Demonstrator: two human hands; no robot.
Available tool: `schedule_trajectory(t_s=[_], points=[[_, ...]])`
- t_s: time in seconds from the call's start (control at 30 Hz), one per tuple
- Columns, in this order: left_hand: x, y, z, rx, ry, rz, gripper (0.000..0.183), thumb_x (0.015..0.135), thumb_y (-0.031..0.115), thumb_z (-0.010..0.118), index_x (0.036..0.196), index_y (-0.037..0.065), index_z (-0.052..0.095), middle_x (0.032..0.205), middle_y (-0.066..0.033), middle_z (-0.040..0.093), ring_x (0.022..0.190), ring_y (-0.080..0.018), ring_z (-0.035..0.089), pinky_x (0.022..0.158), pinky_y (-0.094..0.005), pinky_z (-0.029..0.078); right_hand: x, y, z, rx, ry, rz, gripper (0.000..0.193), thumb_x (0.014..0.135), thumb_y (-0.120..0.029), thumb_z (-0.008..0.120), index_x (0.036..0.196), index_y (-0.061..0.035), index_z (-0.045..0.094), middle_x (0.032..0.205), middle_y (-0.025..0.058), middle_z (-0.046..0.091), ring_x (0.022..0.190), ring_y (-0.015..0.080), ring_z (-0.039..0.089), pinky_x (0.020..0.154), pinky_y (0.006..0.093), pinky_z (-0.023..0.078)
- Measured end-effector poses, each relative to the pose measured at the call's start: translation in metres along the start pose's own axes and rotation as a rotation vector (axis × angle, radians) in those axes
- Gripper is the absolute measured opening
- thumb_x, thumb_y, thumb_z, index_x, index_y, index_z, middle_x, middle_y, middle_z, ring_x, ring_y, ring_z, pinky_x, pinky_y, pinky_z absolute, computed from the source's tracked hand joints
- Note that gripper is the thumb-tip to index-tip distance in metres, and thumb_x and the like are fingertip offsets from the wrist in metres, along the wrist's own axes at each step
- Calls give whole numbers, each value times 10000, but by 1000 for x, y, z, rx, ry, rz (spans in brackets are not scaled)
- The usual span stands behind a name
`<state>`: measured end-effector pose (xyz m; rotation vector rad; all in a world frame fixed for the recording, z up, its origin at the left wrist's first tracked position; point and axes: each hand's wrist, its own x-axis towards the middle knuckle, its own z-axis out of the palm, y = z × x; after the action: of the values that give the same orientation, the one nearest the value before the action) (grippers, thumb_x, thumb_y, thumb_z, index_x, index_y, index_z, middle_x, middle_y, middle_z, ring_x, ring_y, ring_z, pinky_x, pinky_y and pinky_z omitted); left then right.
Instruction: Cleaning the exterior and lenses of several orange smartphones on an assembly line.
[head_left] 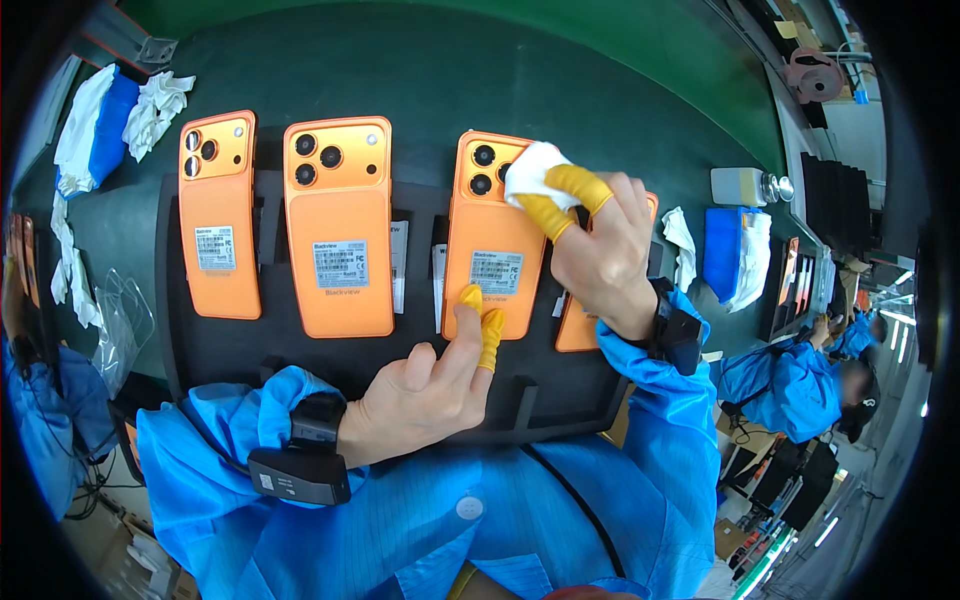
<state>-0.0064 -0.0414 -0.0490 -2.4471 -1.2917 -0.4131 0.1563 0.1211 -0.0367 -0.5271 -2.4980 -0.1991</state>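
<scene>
My right hand (612,255) pinches a folded white cloth (530,172) between fingers in yellow finger cots. The cloth lies against the camera area of an orange smartphone (482,222), hiding part of its lenses. That phone lies back up, with a printed label on its lower half. Two stretched fingers of my left hand (435,385), also in yellow cots, rest on its lower end; nothing is held there. To the left lie two more orange smartphones, one farther off (215,185) and one nearer (337,212). Another orange smartphone (575,330) is mostly covered by my right hand.
The phones lie on a black slotted tray (290,370) on a dark green table (420,75). White cloths with blue wrapping (115,120) sit at the left, with more (722,245) at the right. Beyond is a pump bottle (738,187). Co-workers in blue (795,385) sit at the right.
</scene>
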Motion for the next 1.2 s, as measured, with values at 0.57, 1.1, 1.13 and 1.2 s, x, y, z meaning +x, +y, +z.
schedule_trajectory(t_s=[0.57,1.1,1.13,1.2], points=[[-2,3,-1,19,-10,-33,176,760,164,603,832,52,718,1035,-202,656,765,-98,487,625,-283,224,1,-4,-7,-246,-13,113,236,567,-26,669,795,-45,722,825,78,585,750,235,547,623,346,386],[-14,-5,-34,-392,-268,72,385,816,272,633,1145,72,637,1178,-104,602,1114,-219,514,761,-378,300,-34,9,-43,-224,66,151,267,538,-16,654,796,-47,713,867,112,565,751,298,537,606,410,385],[-24,-3,-38,-449,-303,78,412,810,301,646,1158,83,632,1185,-93,594,1108,-223,504,792,-394,303,-34,21,-55,-273,77,237,259,569,3,635,815,-37,708,850,125,556,752,308,523,622,418,392],[-32,-7,-56,-540,-404,21,349,817,329,644,1081,101,662,1150,-48,594,1103,-204,497,755,-371,330,-43,59,-70,-456,147,376,233,617,4,620,832,-27,704,882,145,571,778,318,515,654,421,398]])
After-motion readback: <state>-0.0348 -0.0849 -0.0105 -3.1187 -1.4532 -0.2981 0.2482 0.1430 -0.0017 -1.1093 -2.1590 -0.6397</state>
